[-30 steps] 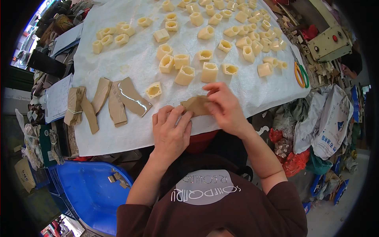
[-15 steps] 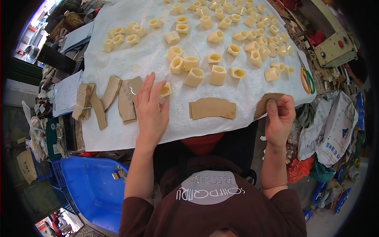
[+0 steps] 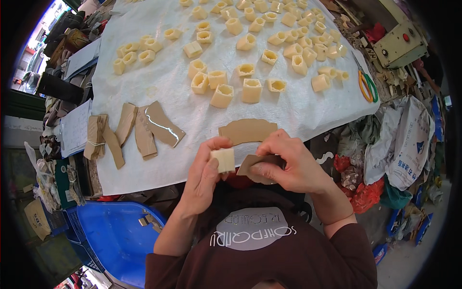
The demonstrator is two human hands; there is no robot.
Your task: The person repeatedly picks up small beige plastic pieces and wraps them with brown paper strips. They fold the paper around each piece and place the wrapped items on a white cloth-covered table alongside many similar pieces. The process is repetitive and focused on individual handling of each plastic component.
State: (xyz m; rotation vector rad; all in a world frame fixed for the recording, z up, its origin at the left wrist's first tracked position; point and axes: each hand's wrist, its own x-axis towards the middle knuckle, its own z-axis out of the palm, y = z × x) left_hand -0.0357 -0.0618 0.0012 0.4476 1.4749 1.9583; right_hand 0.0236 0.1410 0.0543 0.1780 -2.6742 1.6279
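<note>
Between the fingers and thumb of my left hand (image 3: 198, 182) is a small cream-coloured hollow block (image 3: 223, 160), held just off the table's near edge. My right hand (image 3: 299, 166) pinches a curved piece of brown card (image 3: 255, 168) close beside the block; a gap between the two is hard to judge. Just beyond my hands, another brown card piece (image 3: 248, 130) lies flat on the white cloth (image 3: 192, 132). More brown strips (image 3: 144, 137) lie to the left, one with a shiny line along it. Several similar hollow blocks (image 3: 223, 96) stand and lie across the cloth.
Below the table on the left sits a blue plastic tub (image 3: 115, 236) with small scraps inside. Scissors (image 3: 368, 87) with orange and green handles lie at the cloth's right edge. A control box (image 3: 402, 45) stands far right; a white sack (image 3: 409, 144) and red bag (image 3: 368, 195) lie below.
My left hand has picked up a hollow block from beside the strips and brought it near my body. My right hand has moved left with the brown card, toward the block.
</note>
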